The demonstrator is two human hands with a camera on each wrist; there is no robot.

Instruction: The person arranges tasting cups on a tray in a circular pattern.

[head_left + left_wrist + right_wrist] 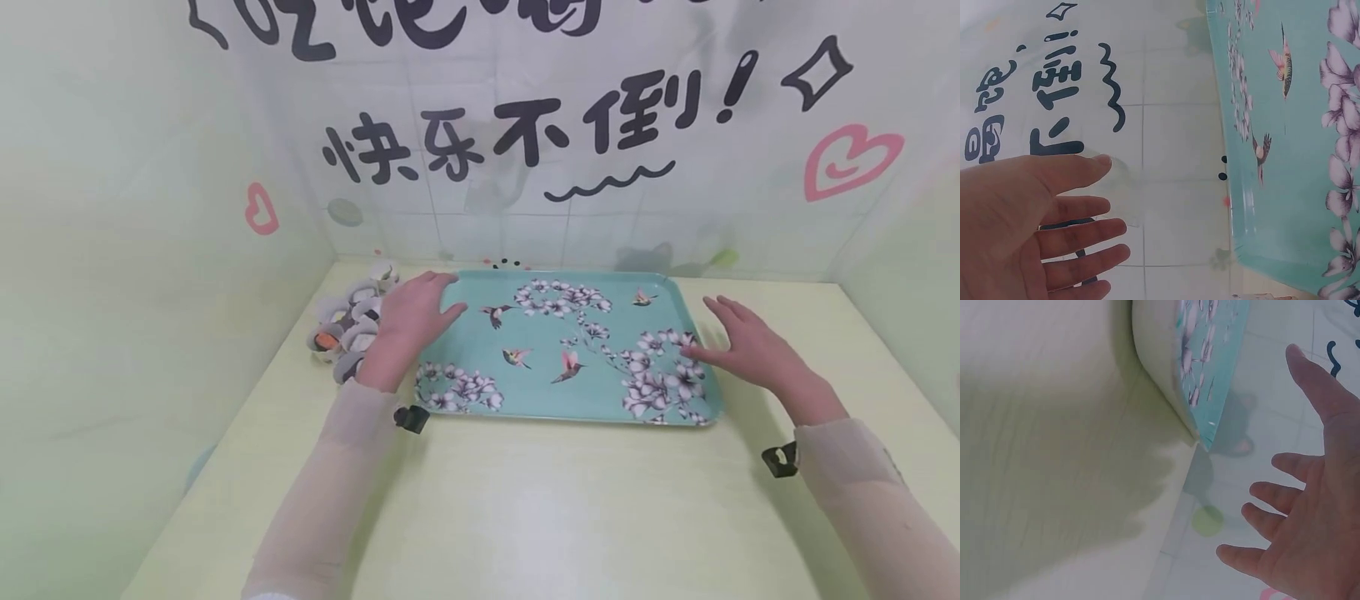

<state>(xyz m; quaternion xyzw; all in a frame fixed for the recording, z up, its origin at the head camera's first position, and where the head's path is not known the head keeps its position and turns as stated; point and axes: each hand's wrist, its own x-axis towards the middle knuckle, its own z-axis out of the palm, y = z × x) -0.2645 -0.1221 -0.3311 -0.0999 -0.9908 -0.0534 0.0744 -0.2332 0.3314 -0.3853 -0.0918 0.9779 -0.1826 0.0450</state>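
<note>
A turquoise rectangular tray printed with white blossoms and hummingbirds lies at the back of the table. Over its left end is my left hand, fingers extended and thumb apart. Beside the tray's right edge, my right hand is spread, its thumb toward the rim. In the left wrist view the left hand holds nothing, and the tray shows to its right. The right wrist view shows the right hand with nothing in it, apart from the tray's corner.
A heap of small grey-and-white rounded pieces, one with orange in it, lies left of the tray. A pale yellow table extends in front. Behind stands a white wall sheet with black lettering and pink hearts.
</note>
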